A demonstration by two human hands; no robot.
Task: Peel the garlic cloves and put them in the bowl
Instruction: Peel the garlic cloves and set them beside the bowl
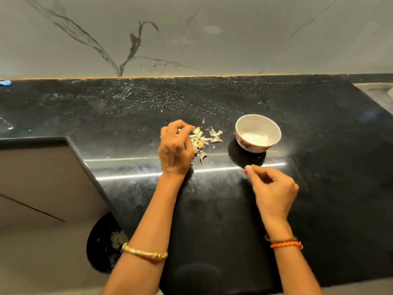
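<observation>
A small white bowl (258, 133) with a patterned outside stands on the black counter (319, 145), its inside pale and blurred. To its left lies a pile of garlic cloves and peels (202, 139). My left hand (175, 149) hovers over the pile's left side with fingers curled, its fingertips pinching at a piece there. My right hand (273, 191) is nearer me, just in front of the bowl, and pinches a small pale garlic clove (248, 166) between thumb and fingertips.
A marble-patterned wall (191, 39) rises behind the counter. The counter's edge drops to a grey floor at the left (42, 188). A steel sink corner (376, 90) shows at the far right. A blue item (6, 83) sits at the far left.
</observation>
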